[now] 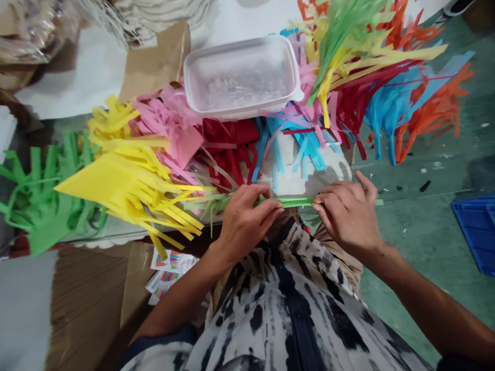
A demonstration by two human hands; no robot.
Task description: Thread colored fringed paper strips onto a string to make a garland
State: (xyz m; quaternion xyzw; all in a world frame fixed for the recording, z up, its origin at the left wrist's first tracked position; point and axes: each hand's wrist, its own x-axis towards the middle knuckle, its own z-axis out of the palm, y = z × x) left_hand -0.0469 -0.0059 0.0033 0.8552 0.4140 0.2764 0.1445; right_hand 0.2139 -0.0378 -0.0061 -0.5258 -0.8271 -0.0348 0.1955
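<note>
Pinching green paper strip [288, 202] | left hand [245, 221], right hand [348, 219] closed on it | yellow fringed paper [127, 190] nearby

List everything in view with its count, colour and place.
Fringed paper bunches: about ten, yellow, pink, red, blue, green, orange, across the middle.
Plastic tub: one, clear, top centre.
Printed cards: a few, multicoloured, lower left of centre.
Cardboard: some pieces, brown, left.
Crate: one, blue, right edge.
Paper strip: one, green, between the hands.
Patterned garment: one, black and white, bottom centre.
Left hand grip: one, holding the strip.
Right hand grip: one, holding the strip.
</note>
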